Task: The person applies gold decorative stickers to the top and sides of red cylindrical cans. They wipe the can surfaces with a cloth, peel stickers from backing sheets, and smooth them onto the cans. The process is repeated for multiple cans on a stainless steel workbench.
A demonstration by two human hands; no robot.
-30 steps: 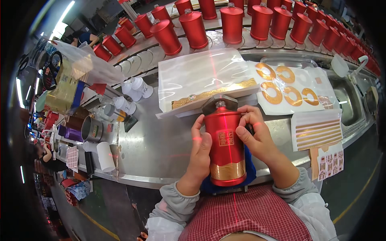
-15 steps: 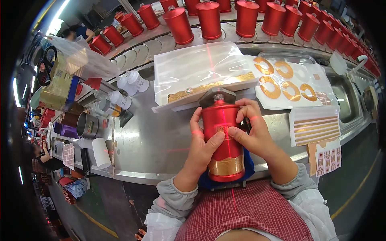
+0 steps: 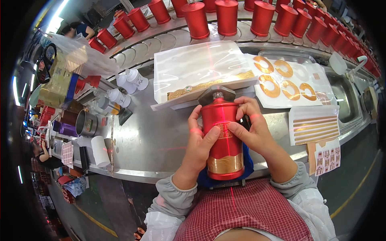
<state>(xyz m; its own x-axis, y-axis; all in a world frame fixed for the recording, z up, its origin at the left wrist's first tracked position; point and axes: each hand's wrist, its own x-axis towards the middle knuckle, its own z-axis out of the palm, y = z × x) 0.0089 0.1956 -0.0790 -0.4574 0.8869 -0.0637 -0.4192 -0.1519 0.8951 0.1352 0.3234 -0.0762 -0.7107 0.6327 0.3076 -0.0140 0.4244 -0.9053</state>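
Left hand (image 3: 200,145) and right hand (image 3: 252,130) are clasping the red bottle (image 3: 222,136) mid-body, each grip closed around its sides. The glossy, rigid bottle is looking heavy and slippery — likely breakable — so the broad middle is offering the surest hold.

A factory packaging line. A curved conveyor (image 3: 169,38) carries a long row of identical red canisters (image 3: 227,16) past a stainless steel workbench (image 3: 148,140). On the bench lie sheets of gold ring stickers (image 3: 285,82), gold strip labels (image 3: 313,128), glue bottles (image 3: 132,78) and a stack of clear plastic sheets (image 3: 201,66). Another worker (image 3: 80,30) sits further along the line, and a yellow line (image 3: 354,193) marks the dark floor.
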